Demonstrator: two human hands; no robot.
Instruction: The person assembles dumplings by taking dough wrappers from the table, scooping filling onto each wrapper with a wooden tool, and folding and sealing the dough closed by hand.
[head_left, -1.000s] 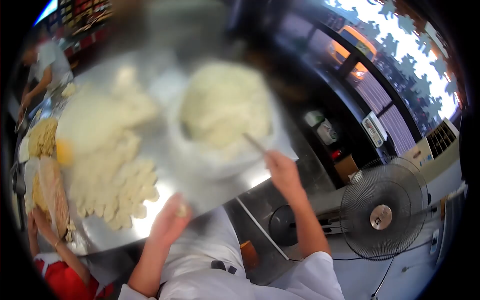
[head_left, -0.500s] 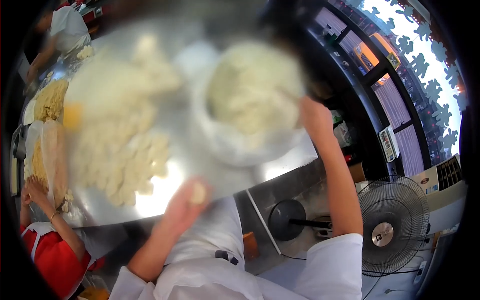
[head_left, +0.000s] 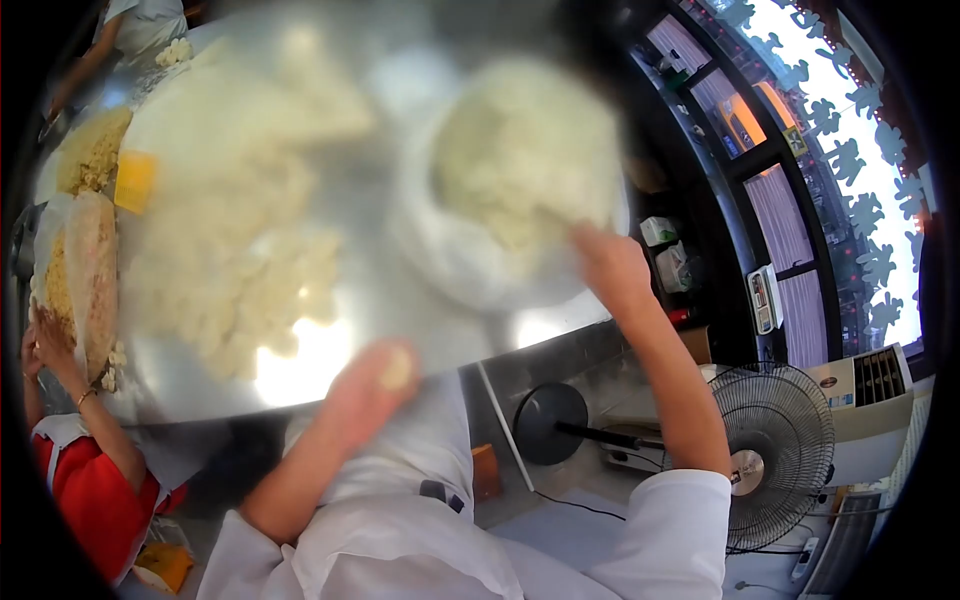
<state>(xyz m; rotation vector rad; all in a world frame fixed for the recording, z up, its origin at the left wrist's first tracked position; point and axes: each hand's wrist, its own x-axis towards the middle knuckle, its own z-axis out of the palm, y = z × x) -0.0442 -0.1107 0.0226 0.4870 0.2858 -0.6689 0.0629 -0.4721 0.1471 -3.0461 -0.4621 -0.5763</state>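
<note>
My left hand (head_left: 360, 400) is closed around a small pale round piece of dough (head_left: 397, 368), close to my apron at the table's front edge. My right hand (head_left: 615, 270) is closed at the right side of a large white bowl (head_left: 430, 265). From its fingers a thin stick-like tool (head_left: 552, 215), blurred, reaches into the pale greenish-cream filling (head_left: 530, 140) heaped in the bowl. Left of the bowl, many pale dough pieces (head_left: 250, 290) lie spread on the metal table (head_left: 440, 335). A haze over the middle of the view hides their detail.
A yellow scraper-like piece (head_left: 134, 181) and crumbly yellow food (head_left: 98, 150) are on the left. A co-worker in red (head_left: 95, 490) works there; another person (head_left: 148, 25) stands farther back. A standing fan (head_left: 775, 455) and a scale (head_left: 765, 298) are on the right.
My right hand has moved left and down relative to the bowl, with the tool still in the filling. My left hand keeps the dough piece. The whole view has shifted slightly.
</note>
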